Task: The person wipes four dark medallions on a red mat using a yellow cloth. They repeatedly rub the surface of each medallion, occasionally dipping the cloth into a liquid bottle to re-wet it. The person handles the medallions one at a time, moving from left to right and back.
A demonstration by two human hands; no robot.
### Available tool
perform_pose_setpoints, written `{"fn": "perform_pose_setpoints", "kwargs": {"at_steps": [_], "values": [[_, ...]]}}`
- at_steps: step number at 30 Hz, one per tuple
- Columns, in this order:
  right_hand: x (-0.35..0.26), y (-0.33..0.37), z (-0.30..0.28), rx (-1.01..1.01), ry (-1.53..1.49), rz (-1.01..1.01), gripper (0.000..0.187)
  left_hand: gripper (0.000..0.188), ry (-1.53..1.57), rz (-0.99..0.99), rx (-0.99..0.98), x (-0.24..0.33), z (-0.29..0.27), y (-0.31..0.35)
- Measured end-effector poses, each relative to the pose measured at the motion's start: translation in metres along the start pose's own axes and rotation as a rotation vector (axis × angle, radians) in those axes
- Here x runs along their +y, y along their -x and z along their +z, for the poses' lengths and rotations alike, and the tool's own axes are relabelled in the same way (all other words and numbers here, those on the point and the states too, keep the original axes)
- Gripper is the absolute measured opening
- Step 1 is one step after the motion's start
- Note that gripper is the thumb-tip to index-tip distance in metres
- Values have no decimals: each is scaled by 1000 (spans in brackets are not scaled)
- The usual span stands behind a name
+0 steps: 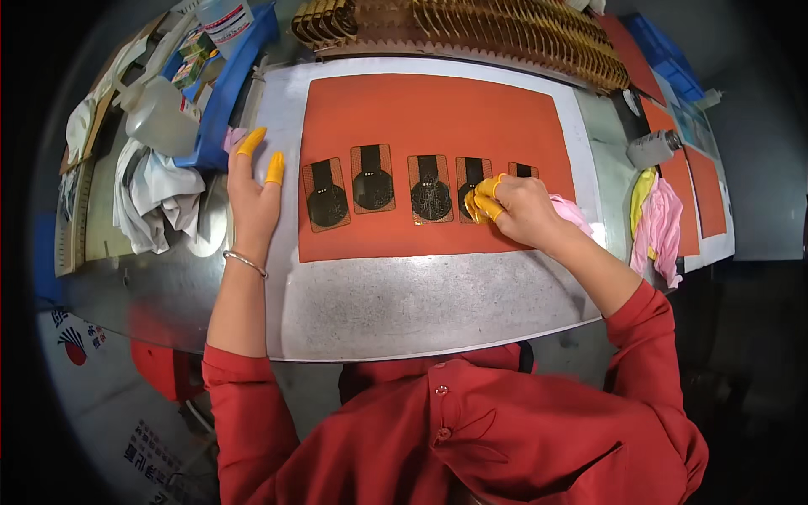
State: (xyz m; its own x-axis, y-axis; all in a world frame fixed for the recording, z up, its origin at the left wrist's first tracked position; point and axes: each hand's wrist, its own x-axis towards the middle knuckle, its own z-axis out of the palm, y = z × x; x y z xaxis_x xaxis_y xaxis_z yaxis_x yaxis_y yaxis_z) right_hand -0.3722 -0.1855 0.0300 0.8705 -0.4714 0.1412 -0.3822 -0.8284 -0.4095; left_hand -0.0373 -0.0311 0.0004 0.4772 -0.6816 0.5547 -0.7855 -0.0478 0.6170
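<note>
Several flat black-and-gold rectangular plates, each with a dark round shape, lie in a row on an orange-red mat (pixel 421 109). My right hand (pixel 526 210), with yellow finger cots, is closed over the plate second from the right (pixel 473 172), covering its lower part. What its pinched fingers hold, if anything, is hidden. The rightmost plate (pixel 523 170) shows only its top edge beyond that hand. My left hand (pixel 255 185) has yellow finger cots on thumb and a finger, held apart. It hovers left of the mat, beside the leftmost plate (pixel 326 202), holding no plate.
A gold slotted rack (pixel 505 38) runs along the back. At left stand a blue tray (pixel 220 109), a squeeze bottle (pixel 160 118) and white cloths (pixel 160 194). At right are a clear bottle (pixel 654 149) and pink cloth (pixel 661 223). Another pink cloth (pixel 572 213) lies by my right wrist.
</note>
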Motion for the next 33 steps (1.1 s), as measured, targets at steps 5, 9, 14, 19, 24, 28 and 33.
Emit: {"fn": "perform_pose_setpoints", "kwargs": {"at_steps": [5,9,14,19,24,28,33], "values": [[22,-38,2,60,154,69,13,36,-11,16,-23,6,3,-2],[21,-42,0,54,181,89,15,37,-25,22,21,0,-1,-2],[21,-39,5,14,182,129,15,36,-34,3,-7,2,0,-2],[21,-42,3,56,187,116,14,35,-5,10,-18,4,-1,-2],[14,-26,9,21,197,8,12,36,-29,-3,20,-1,-1,-1],[19,-41,-3,64,178,60,11,37,-42,18,-16,4,-1,-4],[24,-42,-8,39,132,0,11,36,-15,-12,7,2,-3,-2]]}}
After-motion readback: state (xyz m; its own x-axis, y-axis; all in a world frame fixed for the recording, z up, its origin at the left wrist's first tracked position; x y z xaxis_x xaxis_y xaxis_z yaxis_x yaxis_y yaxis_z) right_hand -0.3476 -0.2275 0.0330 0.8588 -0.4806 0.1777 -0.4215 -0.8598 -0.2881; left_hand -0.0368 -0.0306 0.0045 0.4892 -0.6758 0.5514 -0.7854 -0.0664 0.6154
